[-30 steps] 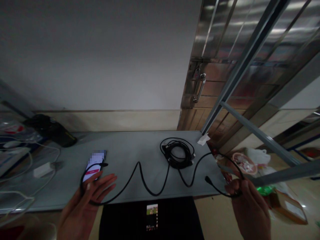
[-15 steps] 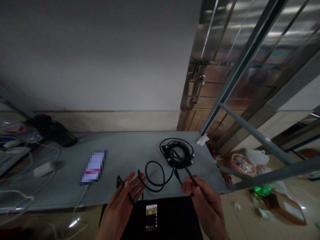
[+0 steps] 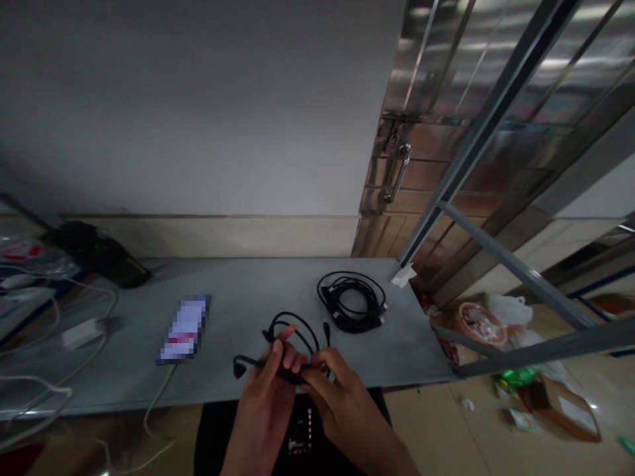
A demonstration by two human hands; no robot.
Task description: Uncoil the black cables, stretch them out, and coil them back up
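The left hand (image 3: 270, 390) curls around a thin black flexible cable (image 3: 292, 377), one end jutting at its ten o'clock. The right hand (image 3: 342, 396) pinches the same cable; a round black cable coil (image 3: 354, 324) lies at its twelve o'clock.

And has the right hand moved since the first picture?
Yes, the right hand moved left, from right of the table to its near edge, beside the left hand.

We see the table (image 3: 248, 291) carrying coiled black cables (image 3: 357, 323) between two and three o'clock from its middle and, toward nine, a phone (image 3: 183, 330) and white adapter (image 3: 82, 333).
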